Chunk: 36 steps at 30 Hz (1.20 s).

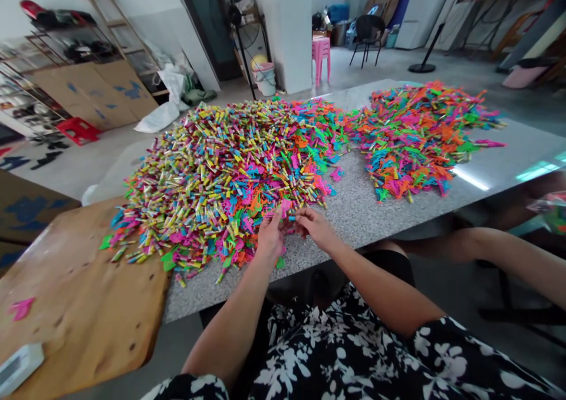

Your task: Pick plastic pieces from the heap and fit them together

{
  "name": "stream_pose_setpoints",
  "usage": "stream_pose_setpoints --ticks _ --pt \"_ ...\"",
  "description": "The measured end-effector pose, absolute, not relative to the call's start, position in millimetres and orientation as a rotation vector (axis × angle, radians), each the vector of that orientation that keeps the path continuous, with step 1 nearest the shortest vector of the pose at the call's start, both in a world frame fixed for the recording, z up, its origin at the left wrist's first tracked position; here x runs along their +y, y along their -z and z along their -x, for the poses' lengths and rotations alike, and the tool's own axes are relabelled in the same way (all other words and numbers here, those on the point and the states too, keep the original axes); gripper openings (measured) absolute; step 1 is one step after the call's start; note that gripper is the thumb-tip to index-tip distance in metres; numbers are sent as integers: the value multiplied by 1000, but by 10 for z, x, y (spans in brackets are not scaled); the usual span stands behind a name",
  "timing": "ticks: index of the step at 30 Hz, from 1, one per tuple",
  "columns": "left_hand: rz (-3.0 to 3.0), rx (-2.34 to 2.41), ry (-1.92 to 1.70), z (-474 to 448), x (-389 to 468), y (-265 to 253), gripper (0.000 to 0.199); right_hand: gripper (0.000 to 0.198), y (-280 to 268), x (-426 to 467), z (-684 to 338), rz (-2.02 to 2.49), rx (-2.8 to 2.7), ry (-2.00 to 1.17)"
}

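My left hand (pixel 270 235) is closed on a small pink plastic piece (pixel 286 205) that sticks up past its fingertips. Close beside it, the fingers of my right hand (pixel 315 226) pinch a small tube with a blue end (pixel 292 218). Whether the tube and the pink piece touch is too small to tell. Both hands are over the near edge of a big heap of small wrapped tubes (pixel 190 164), mostly yellow and dark red. Pink, green, orange and blue plastic pieces (pixel 252 200) are mixed in around the hands.
A second heap of bright plastic pieces (pixel 411 146) lies to the right on the speckled stone table (pixel 349 217). At the left, a wooden board (pixel 97 306) bears a pink piece (pixel 21 309) and a white device (pixel 20 364). Another person's arm (pixel 495 253) is at the right.
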<state>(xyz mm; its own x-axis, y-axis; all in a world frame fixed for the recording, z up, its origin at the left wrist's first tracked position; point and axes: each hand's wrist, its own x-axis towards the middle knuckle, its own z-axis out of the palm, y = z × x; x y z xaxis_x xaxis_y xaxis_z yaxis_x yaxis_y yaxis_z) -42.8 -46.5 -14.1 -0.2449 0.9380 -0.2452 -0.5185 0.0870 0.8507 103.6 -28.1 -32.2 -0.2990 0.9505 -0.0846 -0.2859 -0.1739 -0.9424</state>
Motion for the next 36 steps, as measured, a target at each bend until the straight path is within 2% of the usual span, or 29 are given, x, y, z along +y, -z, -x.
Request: stream_pose_setpoints --ticks 11,20,27,34,36 --pt "-578 1081 -1457 313 -485 134 50 32 221 -339 -1126 828 -1117 -1598" --pt "-586 1021 -1503 263 -485 151 43 32 193 -383 -1157 819 -1114 -1531" --pt "-777 1198 -1487 222 -530 127 44 36 215 -343 -1147 863 -997 -1575" --pt "-699 1161 -1464 179 -503 141 47 24 115 -405 -1180 987 -1295 -1195" --pt "-618 1148 -1447 143 -509 184 49 25 127 -411 -1162 991 -1227 -1227"
